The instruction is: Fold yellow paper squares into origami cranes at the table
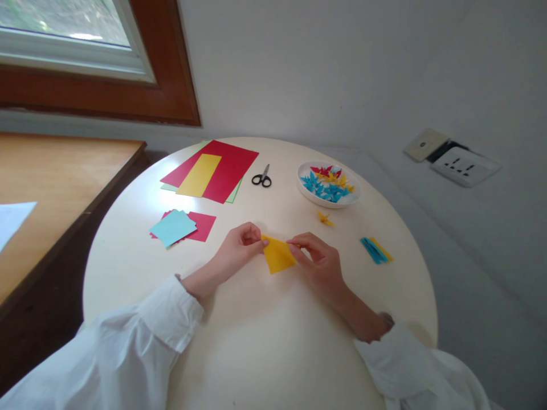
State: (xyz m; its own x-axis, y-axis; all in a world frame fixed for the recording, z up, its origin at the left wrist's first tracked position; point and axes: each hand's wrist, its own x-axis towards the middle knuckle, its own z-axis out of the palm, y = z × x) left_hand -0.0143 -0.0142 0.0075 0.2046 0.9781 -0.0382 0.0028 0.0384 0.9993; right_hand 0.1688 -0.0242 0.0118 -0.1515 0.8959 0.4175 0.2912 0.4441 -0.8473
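A small yellow square of paper (278, 257) is stretched between my two hands above the round white table (252, 341). My left hand (240, 248) pinches its upper left corner between thumb and fingers. At the upper right corner, my right hand (318, 261) pinches it the same way. The paper's lower part hangs free, and its far side is hidden from me. Just beyond my right hand lies a single yellow folded paper crane (325, 218).
Black-handled scissors (262, 177) lie behind my hands. A white dish (308, 199) holds several red, yellow and blue paper cranes. Large paper sheets (233, 165) and small paper squares (173, 226) are on the left. Blue and yellow paper strips (376, 250) lie at the right.
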